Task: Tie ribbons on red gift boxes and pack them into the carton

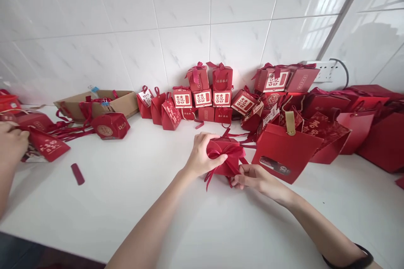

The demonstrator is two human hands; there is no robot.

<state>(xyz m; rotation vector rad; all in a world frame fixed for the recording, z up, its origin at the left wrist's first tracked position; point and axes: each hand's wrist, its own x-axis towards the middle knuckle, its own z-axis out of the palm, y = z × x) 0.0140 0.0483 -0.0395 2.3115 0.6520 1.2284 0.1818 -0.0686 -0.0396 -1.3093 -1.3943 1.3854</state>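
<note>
Steadying a red box (217,145) on the tabletop (126,201) | left hand (202,155): fingers gripping it, thumb on bow (236,151) | right hand (254,180): fingers pinching ribbon (232,170) | I'd tug gently, keeping loops even

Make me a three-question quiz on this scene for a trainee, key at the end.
1. True or false: the person's left hand touches the small red cardboard box with a shiny ribbon bow.

2. Which of these stands directly behind the faceted red cardboard box with a round gold emblem?
A. The white plastic socket strip
B. The open brown cardboard tray
C. The red paper bag with a gold clip

3. Fill in the blank: another person's hand shows at the ____ edge of the picture.

Key: 1. True. 2. B. 3. Left.
</note>
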